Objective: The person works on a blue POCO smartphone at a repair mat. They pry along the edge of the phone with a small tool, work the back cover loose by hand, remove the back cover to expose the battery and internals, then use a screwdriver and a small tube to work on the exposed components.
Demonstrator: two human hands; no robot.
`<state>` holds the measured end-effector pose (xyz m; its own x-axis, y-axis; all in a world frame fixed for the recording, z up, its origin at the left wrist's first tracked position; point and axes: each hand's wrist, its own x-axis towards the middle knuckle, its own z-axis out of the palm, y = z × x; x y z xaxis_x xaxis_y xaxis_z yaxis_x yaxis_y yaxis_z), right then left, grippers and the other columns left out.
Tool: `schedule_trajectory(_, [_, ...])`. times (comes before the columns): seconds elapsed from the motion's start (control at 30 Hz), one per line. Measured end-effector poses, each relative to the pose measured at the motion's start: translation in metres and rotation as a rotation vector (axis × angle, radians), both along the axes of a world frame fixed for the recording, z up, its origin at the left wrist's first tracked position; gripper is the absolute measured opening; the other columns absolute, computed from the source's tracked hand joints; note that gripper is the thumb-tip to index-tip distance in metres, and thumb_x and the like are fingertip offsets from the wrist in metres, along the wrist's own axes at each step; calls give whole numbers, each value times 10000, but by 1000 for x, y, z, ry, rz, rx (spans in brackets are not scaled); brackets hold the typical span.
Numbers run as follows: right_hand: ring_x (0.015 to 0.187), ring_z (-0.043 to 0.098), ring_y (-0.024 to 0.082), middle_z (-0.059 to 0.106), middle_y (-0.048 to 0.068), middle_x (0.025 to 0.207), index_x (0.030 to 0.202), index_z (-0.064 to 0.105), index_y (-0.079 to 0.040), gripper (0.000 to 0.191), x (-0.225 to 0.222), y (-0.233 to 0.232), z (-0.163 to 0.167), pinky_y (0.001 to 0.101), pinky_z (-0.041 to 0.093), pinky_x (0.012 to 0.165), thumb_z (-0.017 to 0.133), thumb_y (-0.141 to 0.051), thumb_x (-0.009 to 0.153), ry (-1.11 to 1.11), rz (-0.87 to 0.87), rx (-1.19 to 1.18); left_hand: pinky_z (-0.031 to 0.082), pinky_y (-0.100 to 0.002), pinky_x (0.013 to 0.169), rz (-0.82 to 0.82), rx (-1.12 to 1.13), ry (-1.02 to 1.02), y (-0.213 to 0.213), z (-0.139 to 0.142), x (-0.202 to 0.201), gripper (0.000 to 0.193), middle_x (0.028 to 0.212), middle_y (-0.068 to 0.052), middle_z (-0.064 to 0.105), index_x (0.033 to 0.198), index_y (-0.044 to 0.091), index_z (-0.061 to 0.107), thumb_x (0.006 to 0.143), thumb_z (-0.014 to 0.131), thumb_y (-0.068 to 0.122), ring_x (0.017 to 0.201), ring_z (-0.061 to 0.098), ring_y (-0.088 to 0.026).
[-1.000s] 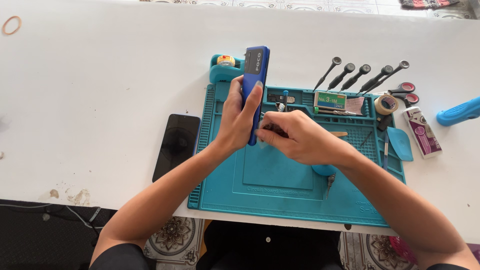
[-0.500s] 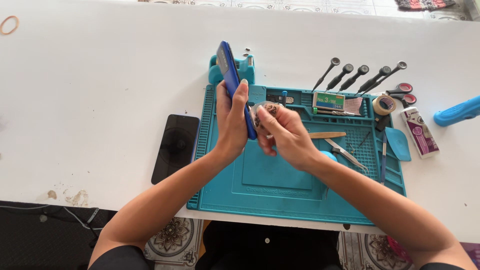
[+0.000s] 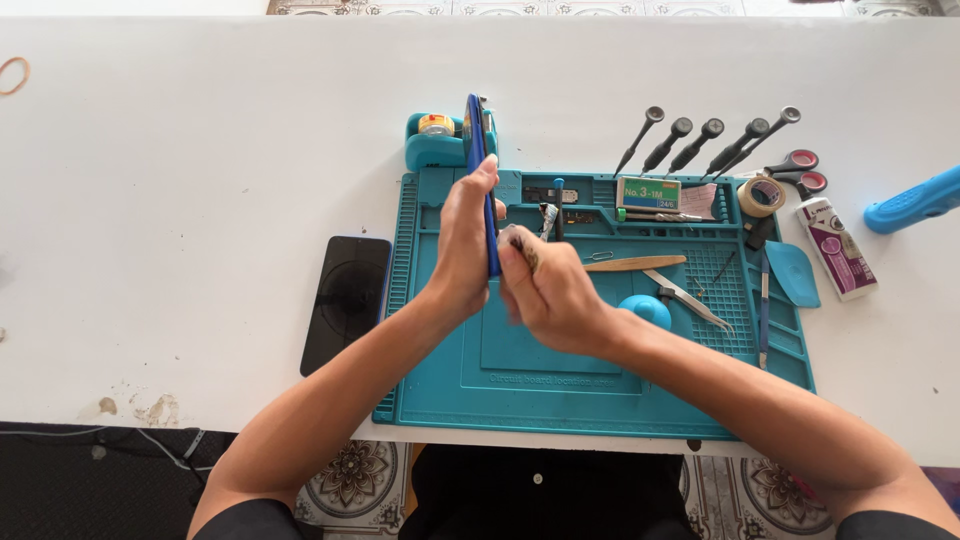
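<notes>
My left hand grips a blue phone and holds it upright and edge-on above the teal work mat. The phone's top reaches up beside the teal tape dispenser. My right hand is pressed against the phone's right side, with its fingertips pinched together at the lower edge. That hand is blurred, so whether it also holds something small does not show.
A black phone lies flat left of the mat. On the mat are a wooden spudger, tweezers, a teal dome and a small box. Several screwdrivers, scissors, a tape roll, a tube and a blue handle lie to the right.
My left hand has turned the blue phone from showing its face to standing edge-on. My right hand has stayed at its lower side. The camera view has shifted slightly.
</notes>
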<state>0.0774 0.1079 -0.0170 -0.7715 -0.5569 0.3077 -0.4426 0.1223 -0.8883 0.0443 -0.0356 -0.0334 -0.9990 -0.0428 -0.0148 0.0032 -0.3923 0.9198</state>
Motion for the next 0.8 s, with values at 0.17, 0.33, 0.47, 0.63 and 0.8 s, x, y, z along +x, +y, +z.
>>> schedule_trajectory(0.17, [547, 651, 206, 629, 87, 666, 938, 492, 14, 200, -8, 0, -11, 310, 505, 508, 440, -85, 1104, 359, 5, -25, 397, -248, 459, -2, 3, -160, 3, 7, 5, 606, 849, -6, 420, 1128, 84, 502, 850, 566, 620, 647, 454, -81])
schedule_trajectory(0.33, [479, 562, 246, 552, 109, 627, 891, 488, 30, 157, -15, -2, -29, 366, 428, 453, 500, -12, 1043, 519, -32, -36, 374, -223, 480, 19, 59, -222, 8, 8, 5, 626, 801, 0, 429, 1120, 83, 503, 853, 589, 643, 631, 413, -76])
schedule_trajectory(0.47, [489, 499, 270, 481, 109, 630, 850, 450, 17, 190, -23, -3, -38, 394, 395, 468, 524, 15, 1025, 683, -62, -16, 436, -198, 561, 32, 129, -300, 10, 4, 6, 653, 786, 6, 440, 1116, 69, 507, 854, 597, 659, 646, 445, -50])
schedule_trajectory(0.63, [499, 482, 235, 464, 84, 655, 827, 445, 5, 207, -26, -1, -43, 379, 408, 462, 535, 49, 1008, 828, -69, -10, 465, -201, 589, 1, 170, -424, 10, 2, 7, 656, 738, 25, 455, 1101, 70, 503, 840, 636, 657, 630, 470, -67])
schedule_trajectory(0.8, [491, 482, 200, 452, 63, 630, 749, 413, -41, 302, -28, -2, -43, 350, 435, 435, 572, 44, 992, 960, -98, 36, 504, -217, 550, -70, 157, -526, 11, 7, 8, 668, 694, 18, 500, 1075, 54, 516, 824, 626, 664, 570, 517, -75])
